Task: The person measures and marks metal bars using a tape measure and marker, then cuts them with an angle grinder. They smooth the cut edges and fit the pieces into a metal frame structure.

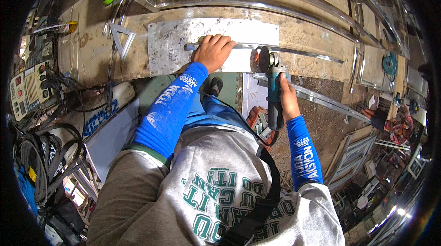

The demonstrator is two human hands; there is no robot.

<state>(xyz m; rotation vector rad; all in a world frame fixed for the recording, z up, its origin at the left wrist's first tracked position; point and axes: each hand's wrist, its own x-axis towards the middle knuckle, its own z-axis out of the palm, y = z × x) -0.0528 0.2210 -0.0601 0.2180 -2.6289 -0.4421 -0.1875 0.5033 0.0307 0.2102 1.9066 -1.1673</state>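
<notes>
My left hand (214, 52) is closed over a shiny square metal tube (294, 51), pressing it down on the workbench. Under that hand lies a flat metal sheet (250, 30) with marks on it. An angle grinder (274, 90), teal with a black rear body, is gripped in my right hand (288, 98). Its disc (265, 60) stands on edge at the tube, right of my left hand. An orange glow shows beside the disc; whether the disc touches the tube I cannot tell. Blue sleeves cover both forearms.
Long shiny metal frames (257, 4) span the bench's far side. A triangular square (122, 41) lies on the wooden bench (92, 57) to the left. A welding machine (32, 87) and coiled cables (50, 154) stand further left. A person (398, 126) is at the far right.
</notes>
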